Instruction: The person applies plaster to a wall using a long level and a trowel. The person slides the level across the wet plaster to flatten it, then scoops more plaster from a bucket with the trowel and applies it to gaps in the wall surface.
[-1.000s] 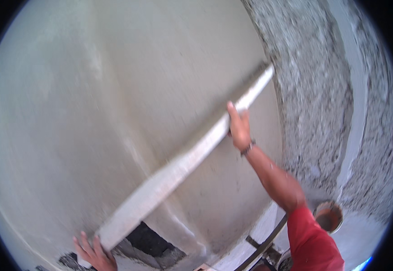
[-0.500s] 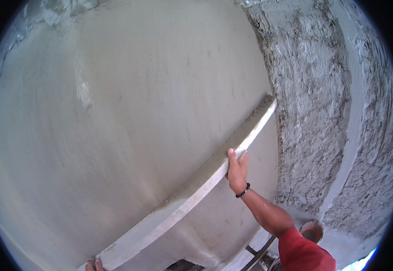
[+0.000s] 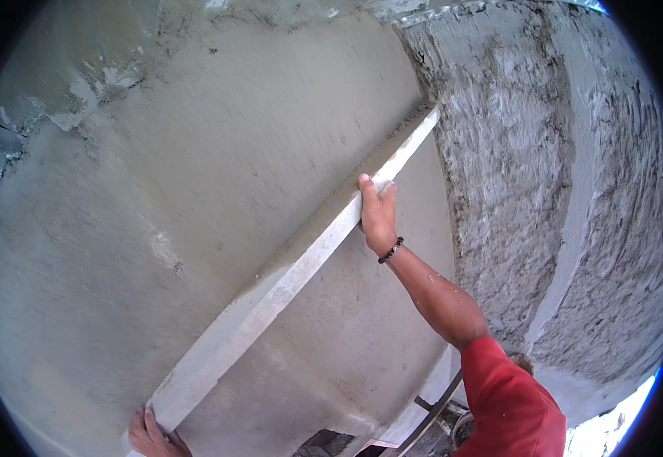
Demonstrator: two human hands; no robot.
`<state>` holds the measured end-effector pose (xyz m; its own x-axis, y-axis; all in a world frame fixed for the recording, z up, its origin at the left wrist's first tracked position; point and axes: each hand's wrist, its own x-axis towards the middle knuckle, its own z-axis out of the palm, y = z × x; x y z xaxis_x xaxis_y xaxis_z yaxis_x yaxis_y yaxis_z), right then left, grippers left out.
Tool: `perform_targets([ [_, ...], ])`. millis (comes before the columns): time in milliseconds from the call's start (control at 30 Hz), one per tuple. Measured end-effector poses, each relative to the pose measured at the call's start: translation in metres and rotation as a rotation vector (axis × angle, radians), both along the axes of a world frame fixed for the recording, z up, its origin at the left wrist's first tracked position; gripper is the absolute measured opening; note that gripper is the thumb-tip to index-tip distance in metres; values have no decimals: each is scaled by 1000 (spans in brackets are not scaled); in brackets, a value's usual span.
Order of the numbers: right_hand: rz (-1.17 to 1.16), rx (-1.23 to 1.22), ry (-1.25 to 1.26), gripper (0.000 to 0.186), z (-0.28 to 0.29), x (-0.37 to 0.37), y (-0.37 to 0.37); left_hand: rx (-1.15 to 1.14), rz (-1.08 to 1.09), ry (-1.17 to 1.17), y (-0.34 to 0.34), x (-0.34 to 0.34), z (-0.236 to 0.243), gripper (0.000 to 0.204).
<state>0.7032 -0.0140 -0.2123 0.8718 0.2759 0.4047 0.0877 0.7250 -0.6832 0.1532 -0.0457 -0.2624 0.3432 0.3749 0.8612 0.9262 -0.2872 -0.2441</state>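
Pale bar (image 3: 263, 300) slants from left hand (image 3: 153, 437) up through gripping right hand (image 3: 378, 221)

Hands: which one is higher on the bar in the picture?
The right hand, with the dark beaded bracelet at its wrist. It holds the bar partway up; the left hand is on it at lower left.

Looks like a building site. Betrays itself by a wall (image 3: 255, 152) of smooth grey plaster, coarse mortar (image 3: 499, 213) alongside with a paler strip (image 3: 575, 221) running down it, a long bar (image 3: 267, 301) laid across the plaster, crumbs along its upper edge, and a dark hole (image 3: 322, 443) low down.
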Motion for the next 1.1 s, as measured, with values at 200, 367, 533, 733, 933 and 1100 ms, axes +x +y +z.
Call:
perform_targets([
  [200,-36,-68,-14,61,28,-4,-6,90,-74,0,3,-2,34,50],
  [367,-41,-127,-175,92,80,3,7,55,-49,-12,-3,-11,56,47],
  [533,-98,-137,-226,96,152,16,8,112,-3,11,2,1,102,45],
  [733,-125,-31,-260,92,194,32,14,104,-121,-22,5,16,135,46],
  [933,-56,-192,-151,93,139,-1,-25,263,36,267,8,-37,110,52],
  [1100,191,-291,-10,94,29,-11,-36,150,113,417,29,-90,30,52],
])
